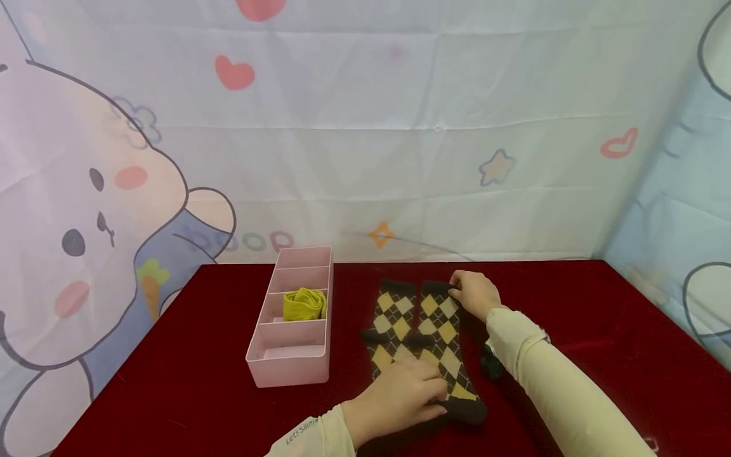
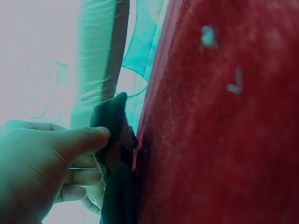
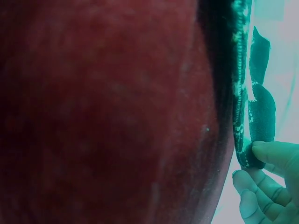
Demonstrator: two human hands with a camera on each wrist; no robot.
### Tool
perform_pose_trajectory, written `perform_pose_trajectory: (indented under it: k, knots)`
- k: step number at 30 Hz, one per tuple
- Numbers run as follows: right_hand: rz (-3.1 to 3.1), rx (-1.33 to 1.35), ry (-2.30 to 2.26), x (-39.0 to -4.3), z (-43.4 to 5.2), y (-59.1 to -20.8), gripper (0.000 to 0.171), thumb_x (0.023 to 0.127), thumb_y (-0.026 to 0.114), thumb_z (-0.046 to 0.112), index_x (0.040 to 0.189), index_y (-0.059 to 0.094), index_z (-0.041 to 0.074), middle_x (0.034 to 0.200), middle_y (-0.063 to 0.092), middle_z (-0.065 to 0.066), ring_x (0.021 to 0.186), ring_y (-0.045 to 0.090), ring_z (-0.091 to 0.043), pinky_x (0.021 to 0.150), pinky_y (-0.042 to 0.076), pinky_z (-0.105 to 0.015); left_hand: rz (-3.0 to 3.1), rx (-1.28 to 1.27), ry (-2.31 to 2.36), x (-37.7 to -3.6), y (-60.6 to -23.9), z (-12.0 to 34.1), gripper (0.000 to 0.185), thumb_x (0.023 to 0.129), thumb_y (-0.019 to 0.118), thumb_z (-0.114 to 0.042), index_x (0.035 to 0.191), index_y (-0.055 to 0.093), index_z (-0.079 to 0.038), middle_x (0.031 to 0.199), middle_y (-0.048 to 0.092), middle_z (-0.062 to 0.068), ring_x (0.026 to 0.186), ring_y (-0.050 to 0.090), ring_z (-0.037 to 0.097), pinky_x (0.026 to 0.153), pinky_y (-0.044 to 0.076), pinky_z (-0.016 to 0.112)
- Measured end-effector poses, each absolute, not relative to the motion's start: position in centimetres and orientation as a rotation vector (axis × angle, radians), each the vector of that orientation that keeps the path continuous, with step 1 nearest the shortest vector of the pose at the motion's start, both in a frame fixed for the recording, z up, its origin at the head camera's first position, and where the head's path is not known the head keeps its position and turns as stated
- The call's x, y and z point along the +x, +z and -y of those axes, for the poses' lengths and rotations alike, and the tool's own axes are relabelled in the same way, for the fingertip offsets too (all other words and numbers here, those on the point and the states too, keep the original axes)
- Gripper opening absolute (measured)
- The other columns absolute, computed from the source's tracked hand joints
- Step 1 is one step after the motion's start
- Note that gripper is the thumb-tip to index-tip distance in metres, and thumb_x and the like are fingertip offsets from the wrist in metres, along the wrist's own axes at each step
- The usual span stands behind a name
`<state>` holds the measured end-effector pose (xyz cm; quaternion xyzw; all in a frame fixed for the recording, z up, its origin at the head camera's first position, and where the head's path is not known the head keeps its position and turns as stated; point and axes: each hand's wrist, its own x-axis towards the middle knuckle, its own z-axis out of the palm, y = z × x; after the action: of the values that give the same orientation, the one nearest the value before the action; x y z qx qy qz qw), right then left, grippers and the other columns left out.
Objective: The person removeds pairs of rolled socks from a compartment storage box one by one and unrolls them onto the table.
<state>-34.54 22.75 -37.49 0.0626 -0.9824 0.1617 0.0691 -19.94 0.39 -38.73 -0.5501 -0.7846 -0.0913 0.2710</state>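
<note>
While both hands work at lower centre:
Socks: black-and-yellow argyle knit socks (image 1: 419, 336) flat on red desk (image 1: 599, 330).
Left hand (image 1: 400, 397): pinching toe end.
Right hand (image 1: 474, 293): pinching cuff.
Organiser: pink plastic divided tray (image 1: 288, 365), left of the socks.

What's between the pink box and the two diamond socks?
Only bare red tablecloth. In the head view, nothing lies between the pink box and the socks.
</note>
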Motion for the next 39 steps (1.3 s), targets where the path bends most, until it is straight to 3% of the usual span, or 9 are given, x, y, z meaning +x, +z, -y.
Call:
perform_pose_trajectory:
  k: [23,30,39]
  knots:
    - [2.994,0.195,0.477,-35.0,-22.9,-38.4,0.024,0.090,0.066,0.018,0.108,0.065,0.002,0.100,0.068,-0.016,0.080,0.063,-0.025,0.070,0.053,-0.041,2.292,-1.523,-0.084,-19.9,-39.0,0.1,0.016,0.076,0.078,-0.037,0.083,0.067,-0.028,0.081,0.060,-0.016,0.079,0.056,-0.001,0.067,0.028,0.009]
    - [2.985,0.192,0.466,-34.8,-22.8,-38.1,0.029,0.090,0.065,0.020,0.113,0.063,0.002,0.103,0.067,-0.017,0.085,0.064,-0.027,0.072,0.054,-0.042,2.334,-1.498,-0.025,-20.1,-37.7,0.6,0.015,0.077,0.077,-0.037,0.084,0.068,-0.027,0.081,0.059,-0.014,0.078,0.055,0.001,0.071,0.036,0.012]
    - [2.986,0.187,0.417,-34.5,-22.6,-37.5,0.031,0.091,0.065,0.020,0.114,0.063,0.000,0.109,0.063,-0.020,0.092,0.062,-0.031,0.077,0.053,-0.043,2.474,-1.450,-0.065,-20.6,-36.0,2.0,0.019,0.078,0.077,-0.037,0.092,0.069,-0.025,0.090,0.061,-0.011,0.088,0.058,0.005,0.078,0.042,0.017]
